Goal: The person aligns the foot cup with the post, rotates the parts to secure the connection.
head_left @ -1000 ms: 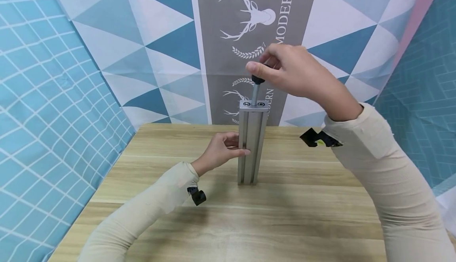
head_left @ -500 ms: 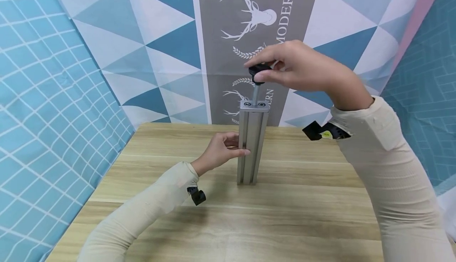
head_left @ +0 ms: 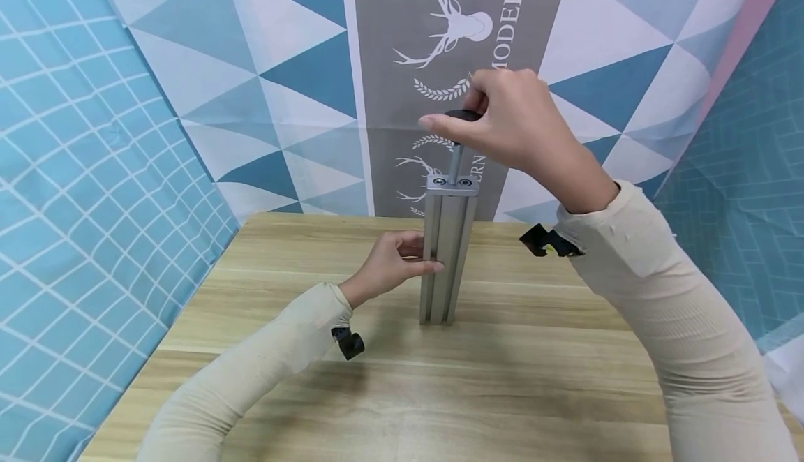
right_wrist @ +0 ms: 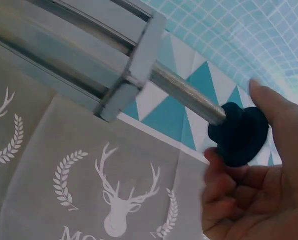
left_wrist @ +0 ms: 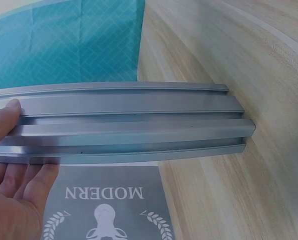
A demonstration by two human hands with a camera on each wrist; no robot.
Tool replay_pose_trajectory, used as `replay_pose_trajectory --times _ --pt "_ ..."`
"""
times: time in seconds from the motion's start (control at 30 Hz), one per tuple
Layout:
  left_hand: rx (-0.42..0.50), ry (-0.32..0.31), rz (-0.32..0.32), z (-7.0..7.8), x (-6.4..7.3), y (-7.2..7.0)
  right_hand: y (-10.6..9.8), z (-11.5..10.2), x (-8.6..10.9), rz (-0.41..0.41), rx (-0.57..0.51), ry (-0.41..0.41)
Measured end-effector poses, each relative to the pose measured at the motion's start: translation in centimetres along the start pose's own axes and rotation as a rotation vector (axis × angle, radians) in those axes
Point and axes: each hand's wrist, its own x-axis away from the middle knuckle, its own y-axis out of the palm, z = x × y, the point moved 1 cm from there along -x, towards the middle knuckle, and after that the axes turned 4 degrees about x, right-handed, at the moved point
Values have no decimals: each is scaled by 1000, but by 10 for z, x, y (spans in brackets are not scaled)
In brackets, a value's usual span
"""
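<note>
Gripped the aluminium column (head_left: 449,232) in the left hand (head_left: 391,266), pinching it partway up between the thumb in front and the fingers behind. Had its foot down on the wood-grained worktop (head_left: 502,385), in from the back edge, and its length upright, with long grooves down the faces. Held the black knob (right_wrist: 244,132) above the column in the right hand (head_left: 511,120), with the fingers curled against its side and the thumb stretched out past it; could not tell how firmly. Saw the knob at the upper end of a bare metal rod (head_left: 455,163), rising out of the end plate (head_left: 452,189) on top of the column, between two recessed screws (head_left: 440,181).

Wore long cream sleeves (head_left: 678,322) on both arms, with a small black device (head_left: 348,343) at each wrist. Faced a hanging (head_left: 289,19) of blue, pale and white triangles with a grey panel (head_left: 402,116), printed with white deer heads, leafy sprigs and the word MODERN. Had a blue cloth (head_left: 75,190) with a white grid on the left and a teal patterned cloth (head_left: 735,183) on the right. Saw a strip of pink (head_left: 750,22) near the upper right.
</note>
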Motion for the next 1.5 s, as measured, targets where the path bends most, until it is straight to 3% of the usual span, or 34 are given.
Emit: replay_pose_trajectory --times 0.13,0.3,0.37,0.47,0.63,0.9,1.07,1.2,1.3,1.4,1.5 --pt "4 -4 -1 1 1 0 -9 4 2 -182 -27 -101" --pt "0 -8 4 1 1 1 -22 18 3 -400 -172 -354" --pt "-8 -9 5 1 1 0 -27 22 3 -440 -216 -438" --pt "-9 -8 4 1 1 0 -30 23 2 -441 -208 -500" --pt "-3 -4 4 1 1 0 -28 20 -2 -342 -121 -446" --pt "5 -7 -7 0 1 0 -9 6 -2 -102 -129 -53" --pt "-4 -13 -11 0 1 0 1 6 1 -33 -125 61" --pt "-9 -21 -6 1 1 0 1 7 2 -47 -111 65" --pt "-14 -21 -7 2 0 0 -5 8 2 -127 -90 38" --pt "-21 -25 -5 2 0 1 -13 12 3 -265 -108 -59" --pt "-22 -25 -3 2 1 1 -22 18 3 -399 -156 -212"
